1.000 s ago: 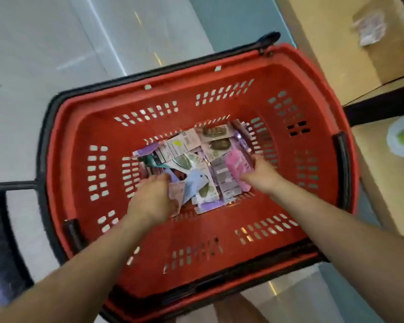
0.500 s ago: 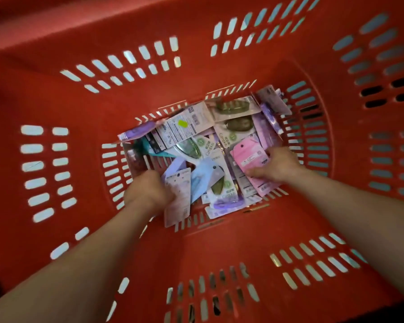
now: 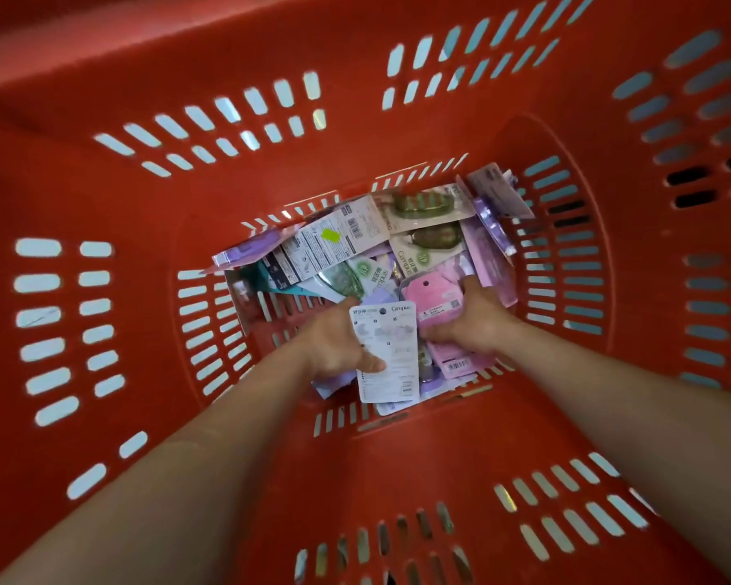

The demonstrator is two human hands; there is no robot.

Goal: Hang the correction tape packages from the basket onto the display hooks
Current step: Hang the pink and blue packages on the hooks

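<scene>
Packages (image 3: 355, 247) lie heaped on the slotted bottom of a red basket (image 3: 144, 196), whose walls fill the view. Left hand (image 3: 334, 344) pinches a white package (image 3: 387, 352), thumb across it; right hand (image 3: 473, 318) grips a pink package (image 3: 429, 295) beside it. Pale floor (image 3: 39, 282) shows through the slots.

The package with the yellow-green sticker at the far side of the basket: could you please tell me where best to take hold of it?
Probably by its far long edge, pinched from above on the side facing the basket wall. The package with the yellow-green sticker lies flat, back up, on top; that edge looks uncovered, while its near edge meets other packages.
</scene>
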